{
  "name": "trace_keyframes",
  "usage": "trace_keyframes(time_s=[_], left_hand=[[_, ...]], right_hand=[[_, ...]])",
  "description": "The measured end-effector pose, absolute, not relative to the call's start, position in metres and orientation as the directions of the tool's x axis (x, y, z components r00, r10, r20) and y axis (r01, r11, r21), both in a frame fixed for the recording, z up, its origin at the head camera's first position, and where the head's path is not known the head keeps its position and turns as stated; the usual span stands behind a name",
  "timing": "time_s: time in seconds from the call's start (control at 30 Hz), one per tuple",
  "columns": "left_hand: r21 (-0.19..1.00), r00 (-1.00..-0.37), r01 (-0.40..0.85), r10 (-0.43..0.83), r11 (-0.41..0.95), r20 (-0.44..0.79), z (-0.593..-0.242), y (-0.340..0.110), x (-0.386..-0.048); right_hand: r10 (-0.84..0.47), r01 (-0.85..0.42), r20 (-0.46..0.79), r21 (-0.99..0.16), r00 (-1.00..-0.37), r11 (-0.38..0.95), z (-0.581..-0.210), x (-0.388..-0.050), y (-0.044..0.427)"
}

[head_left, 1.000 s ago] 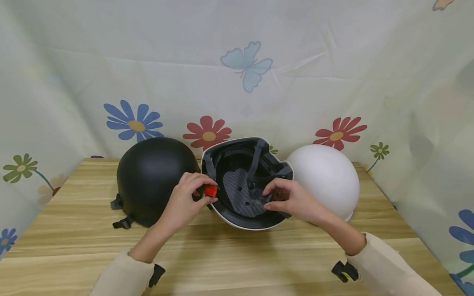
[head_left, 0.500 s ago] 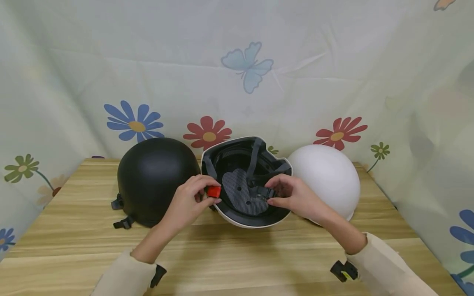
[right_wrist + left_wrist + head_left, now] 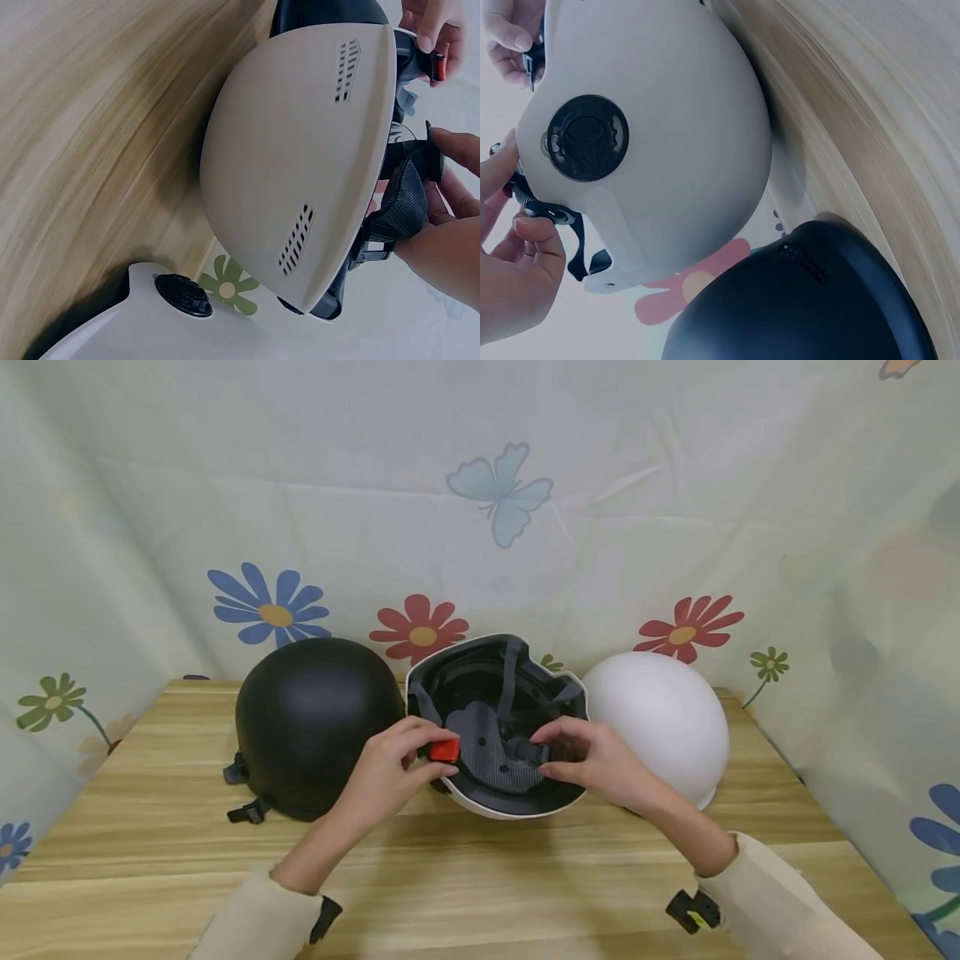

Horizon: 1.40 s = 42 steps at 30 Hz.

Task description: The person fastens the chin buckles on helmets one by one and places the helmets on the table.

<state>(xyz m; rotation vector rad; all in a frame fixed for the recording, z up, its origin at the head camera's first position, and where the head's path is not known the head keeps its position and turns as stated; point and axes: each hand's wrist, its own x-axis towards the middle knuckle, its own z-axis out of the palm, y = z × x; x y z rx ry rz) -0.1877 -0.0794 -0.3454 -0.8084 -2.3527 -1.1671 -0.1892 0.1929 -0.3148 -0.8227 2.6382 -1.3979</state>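
An upturned white helmet (image 3: 495,814) with a black lining lies between two others, its opening facing the person. At its left rim the left hand (image 3: 390,768) pinches a red buckle piece (image 3: 444,750) between thumb and fingers. Over the right part of the opening, the right hand (image 3: 600,760) pinches a black buckle piece (image 3: 534,752) on a strap. The two pieces are apart. In the right wrist view, a black padded strap (image 3: 401,199) runs beside the right hand (image 3: 442,217). The left wrist view shows a round black vent (image 3: 589,138) on the helmet's side.
A black helmet (image 3: 315,727) stands on the left of the wooden table (image 3: 480,893), its black buckles (image 3: 249,812) on the tabletop. Another white helmet (image 3: 660,718) stands dome up on the right. A flowered curtain (image 3: 360,510) hangs behind the table.
The left hand has moved right with the red piece, closer to the right hand. The black piece has come into clearer view at the right fingers. The middle helmet has shifted slightly left.
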Motion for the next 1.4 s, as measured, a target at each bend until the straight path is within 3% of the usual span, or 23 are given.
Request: trace_keyframes(time_s=[0.57,0.9,1.4], left_hand=[[0.598,-0.744,0.668,0.401,0.442,0.535,-0.344,-0.066,-0.182],[0.618,-0.761,0.648,0.355,0.445,0.543,-0.345,-0.062,-0.180],[0.594,-0.720,0.693,0.385,0.408,0.577,-0.346,-0.055,-0.178]], right_hand=[[-0.466,-0.452,0.251,-0.803,-0.848,0.390,-0.314,-0.188,0.186],[-0.510,-0.445,0.214,-0.806,-0.833,0.390,-0.314,-0.186,0.178],[-0.557,-0.470,0.220,-0.808,-0.800,0.356,-0.317,-0.185,0.170]])
